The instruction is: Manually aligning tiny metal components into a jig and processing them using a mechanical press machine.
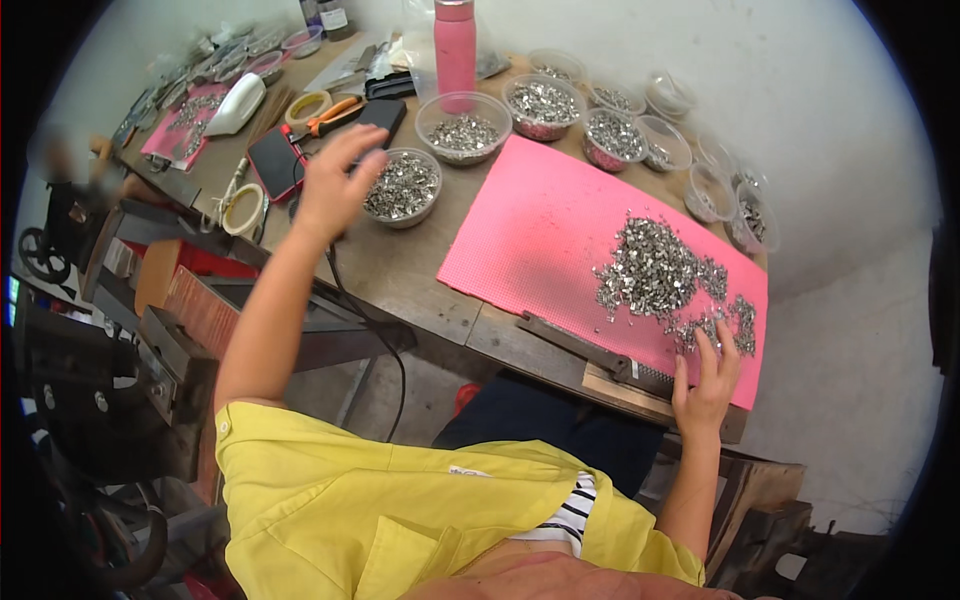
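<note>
My left hand (338,188) is raised at the left rim of a clear plastic bowl (405,190) full of small shiny metal pieces. Its fingers are stretched out with the thumb apart, and nothing shows in it. On the right, my right hand (708,388) rests over the near right part of a pink textured mat (520,215). The fingers are spread, their tips among loose metal pieces (700,325). Beyond them a larger heap of metal pieces (650,265) lies on the mat. Along the mat's near edge sits a dark metal bar (575,342).
More plastic bowls of metal pieces (462,135) line the table's far side, near a pink bottle (455,55). Orange-handled pliers (335,115), tape rolls (243,210) and a phone-like dark slab (275,162) lie left. A black cable (370,315) hangs off the front edge.
</note>
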A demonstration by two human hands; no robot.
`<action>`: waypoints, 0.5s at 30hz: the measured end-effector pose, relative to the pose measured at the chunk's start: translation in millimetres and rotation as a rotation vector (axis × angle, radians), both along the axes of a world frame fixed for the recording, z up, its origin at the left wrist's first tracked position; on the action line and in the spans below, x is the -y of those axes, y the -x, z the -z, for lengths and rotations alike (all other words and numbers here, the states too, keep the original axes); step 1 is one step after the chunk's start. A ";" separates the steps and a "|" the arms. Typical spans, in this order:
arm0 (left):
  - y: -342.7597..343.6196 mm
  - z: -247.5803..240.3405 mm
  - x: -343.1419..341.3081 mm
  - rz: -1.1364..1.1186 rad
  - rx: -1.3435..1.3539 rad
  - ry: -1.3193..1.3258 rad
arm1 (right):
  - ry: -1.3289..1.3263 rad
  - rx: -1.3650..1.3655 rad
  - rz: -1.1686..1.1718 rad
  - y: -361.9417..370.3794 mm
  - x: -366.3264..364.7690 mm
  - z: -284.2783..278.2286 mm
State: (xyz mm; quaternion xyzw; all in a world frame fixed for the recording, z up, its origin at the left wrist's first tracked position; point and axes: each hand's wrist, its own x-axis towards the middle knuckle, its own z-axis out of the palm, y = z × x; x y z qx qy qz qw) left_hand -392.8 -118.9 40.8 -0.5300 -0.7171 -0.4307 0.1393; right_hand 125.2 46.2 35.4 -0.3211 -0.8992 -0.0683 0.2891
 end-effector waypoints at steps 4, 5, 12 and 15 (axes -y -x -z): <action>-35.2 28.1 -13.3 -0.076 0.167 0.006 | 0.037 -0.010 -0.027 -5.1 4.4 0.1; -32.7 37.7 -14.2 -0.091 0.162 0.012 | 0.033 -0.017 -0.044 -6.6 4.5 2.2; -29.7 49.1 -38.2 -0.204 1.303 -0.695 | 0.053 -0.046 -0.076 -17.2 5.1 14.4; -19.0 59.1 -41.5 -0.169 1.488 -0.611 | 0.098 -0.066 -0.117 -16.4 6.3 13.6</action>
